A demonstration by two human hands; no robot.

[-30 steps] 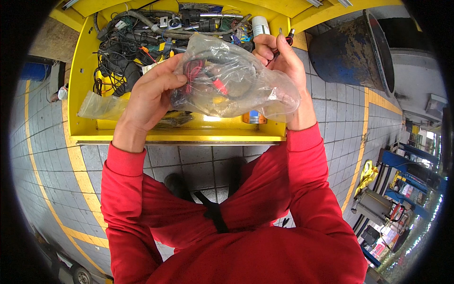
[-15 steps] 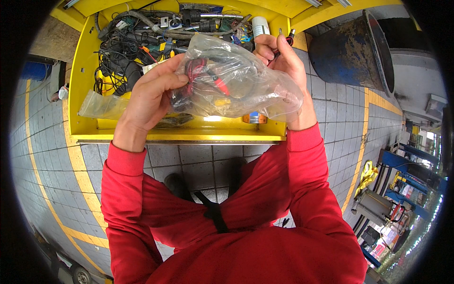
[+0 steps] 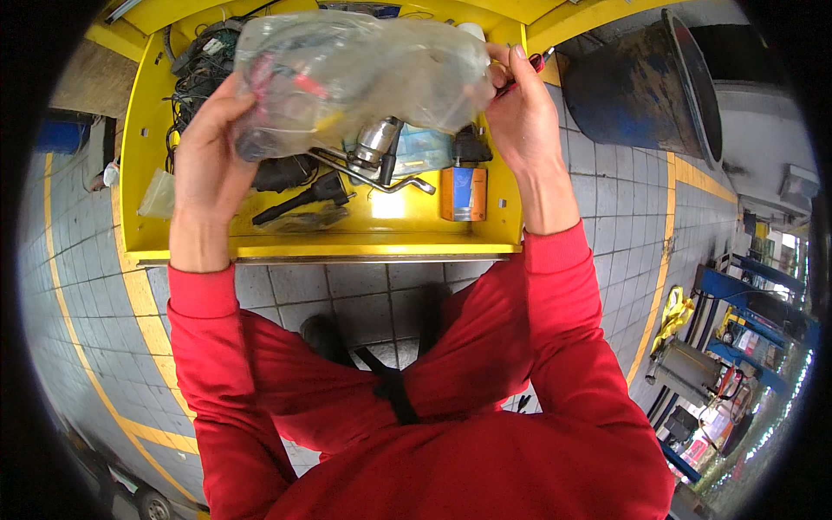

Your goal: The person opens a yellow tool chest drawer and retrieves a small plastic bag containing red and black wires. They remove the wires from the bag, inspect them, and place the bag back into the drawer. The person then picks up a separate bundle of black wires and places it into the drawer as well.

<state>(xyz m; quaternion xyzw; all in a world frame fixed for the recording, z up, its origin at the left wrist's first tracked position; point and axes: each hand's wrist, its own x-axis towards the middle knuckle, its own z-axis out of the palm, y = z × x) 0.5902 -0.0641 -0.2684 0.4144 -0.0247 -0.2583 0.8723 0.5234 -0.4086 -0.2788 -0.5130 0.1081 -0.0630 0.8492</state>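
Observation:
A clear plastic bag [image 3: 373, 69] stretches between my hands above the open yellow drawer [image 3: 364, 249]. Through its film I see blurred red, dark and yellow items. My left hand [image 3: 208, 160] is closed on the bag's left end. Beside the bag's right end, my right hand [image 3: 530, 121] pinches a thin red-and-black piece [image 3: 537, 62], whose exact kind I cannot make out. Below the bag lie a bent metal bar [image 3: 412, 184], a shiny metal cylinder [image 3: 376, 140], a black tool [image 3: 303, 199] and an orange-and-blue box [image 3: 464, 192]. The bag hides the drawer's middle.
Tangled black cables [image 3: 195, 82] fill the drawer's far left. A second clear bag [image 3: 158, 195] lies by its left wall. On the right stands a large dark blue drum [image 3: 620, 91]. Blue equipment racks [image 3: 745, 303] are farther right on the tiled floor [image 3: 607, 186].
The bag and my left hand have moved left and away from me, uncovering the metal tools and the orange-and-blue box. My right hand has shifted slightly, still holding the red-and-black piece.

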